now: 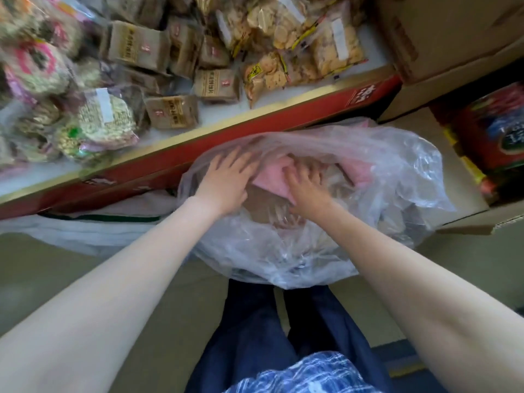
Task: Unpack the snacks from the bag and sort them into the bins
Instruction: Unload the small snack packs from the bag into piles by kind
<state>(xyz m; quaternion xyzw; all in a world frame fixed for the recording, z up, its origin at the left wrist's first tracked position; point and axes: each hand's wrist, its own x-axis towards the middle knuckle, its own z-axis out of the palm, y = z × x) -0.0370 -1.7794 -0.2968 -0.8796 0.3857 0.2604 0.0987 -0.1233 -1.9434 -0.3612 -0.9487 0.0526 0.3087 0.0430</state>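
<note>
Both my hands are inside the clear bag (326, 236): left hand (226, 180) flat and released, right hand (304, 188) fingering a pink packet (272, 177). Beyond the bag, many snacks (170, 80) already lie sorted; plenty remain inside.

A plastic bag (326, 222) is set on the floor (71, 273) just ahead of the person's legs (255, 330). Both hands are placed inside its mouth, the left hand (226, 180) beside the right hand (304, 188), on a packet (272, 177). Behind the bag a display bin (226, 129) is found, with snack packets (170, 80) piled in it. Cardboard boxes (453, 52) are stacked to the right.
</note>
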